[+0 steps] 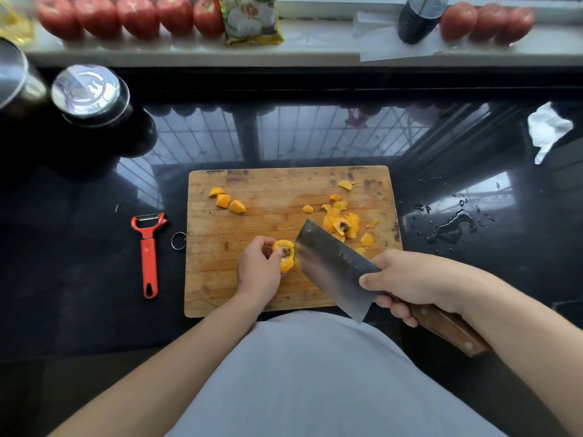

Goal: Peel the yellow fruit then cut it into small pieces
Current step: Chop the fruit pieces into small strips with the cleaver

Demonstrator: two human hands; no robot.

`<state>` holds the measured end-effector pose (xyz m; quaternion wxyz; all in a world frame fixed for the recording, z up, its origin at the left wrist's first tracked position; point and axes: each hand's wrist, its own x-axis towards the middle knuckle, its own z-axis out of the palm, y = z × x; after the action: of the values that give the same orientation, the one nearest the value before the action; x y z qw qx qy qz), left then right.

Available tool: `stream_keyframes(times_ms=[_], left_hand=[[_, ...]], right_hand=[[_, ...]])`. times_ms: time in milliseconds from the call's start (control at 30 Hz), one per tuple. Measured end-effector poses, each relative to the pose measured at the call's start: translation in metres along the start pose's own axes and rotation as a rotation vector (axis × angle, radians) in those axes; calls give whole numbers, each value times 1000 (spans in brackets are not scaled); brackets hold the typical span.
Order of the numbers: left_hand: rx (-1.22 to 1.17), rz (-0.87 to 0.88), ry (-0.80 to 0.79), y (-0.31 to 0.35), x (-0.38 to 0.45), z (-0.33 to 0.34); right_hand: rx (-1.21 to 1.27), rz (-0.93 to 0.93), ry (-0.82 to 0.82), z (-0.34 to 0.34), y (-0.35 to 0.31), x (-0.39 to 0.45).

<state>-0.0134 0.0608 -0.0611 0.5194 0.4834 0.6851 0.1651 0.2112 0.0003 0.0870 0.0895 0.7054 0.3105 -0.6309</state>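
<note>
The left hand (257, 268) pinches a peeled yellow fruit piece (284, 255) with a dark core on the cutting board (252, 222), while the right hand (410, 282) has its grip wrapped around the cleaver (331, 266) handle. The flesh looks soft, wet and slippery, so it is best pinned by fingertips on the side away from the blade. Cut chunks (225, 200) lie at the board's far left.

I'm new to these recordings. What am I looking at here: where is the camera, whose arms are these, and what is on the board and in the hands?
No robot here: a person wears one camera on the head, looking down at their own arms. The left hand pinches a piece of yellow fruit with a dark core, on a wooden cutting board. The right hand grips a cleaver by its wooden handle, blade beside the fruit. Cut chunks lie far left on the board, peelings and scraps to the right. A red peeler lies on the black counter, left of the board.
</note>
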Motion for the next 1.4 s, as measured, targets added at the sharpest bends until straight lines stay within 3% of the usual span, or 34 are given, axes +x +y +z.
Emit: stream_keyframes(times_ms=[200, 467, 567, 733, 833, 1167, 1333, 1400], left_hand=[[-104, -25, -16, 0, 2, -1], [-102, -8, -36, 1, 1, -4], [-116, -27, -31, 2, 1, -5], [-120, -40, 53, -1, -7, -2], [-121, -29, 60, -1, -8, -2], [-90, -32, 10, 2, -5, -6], [314, 136, 16, 2, -8, -7], [371, 154, 8, 3, -12, -5]], right_hand=[[413, 18, -221, -9, 32, 27], [612, 9, -345, -4, 54, 42], [591, 11, -318, -1, 50, 38], [300, -56, -106, 6, 34, 24], [195, -52, -62, 9, 23, 19], [338, -26, -101, 12, 15, 25], [285, -33, -77, 13, 8, 20], [250, -37, -73, 12, 4, 17]])
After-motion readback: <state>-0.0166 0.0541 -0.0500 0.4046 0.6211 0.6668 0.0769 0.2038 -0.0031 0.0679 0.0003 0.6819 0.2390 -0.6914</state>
